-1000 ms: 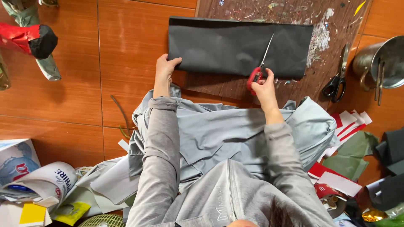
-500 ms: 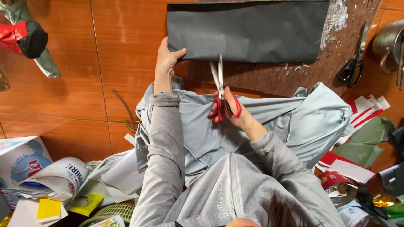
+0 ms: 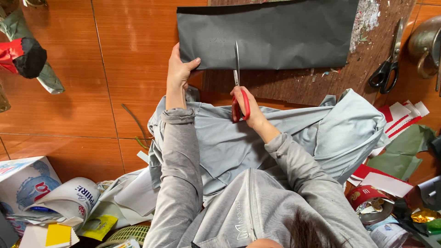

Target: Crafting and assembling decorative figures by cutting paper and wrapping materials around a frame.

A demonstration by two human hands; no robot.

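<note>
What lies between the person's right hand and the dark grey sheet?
In the head view, the red-handled scissors bridge that stretch: the right hand grips the handles, and the blades reach up over the lower edge of the dark grey sheet.

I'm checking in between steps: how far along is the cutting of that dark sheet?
Barely begun. The dark grey sheet lies flat on the worn board, and its near edge looks whole, with no cut strip visible. In hand: the left hand pins its corner while the right hand sets the red-handled scissors across the near edge. The cut through the sheet remains.
</note>
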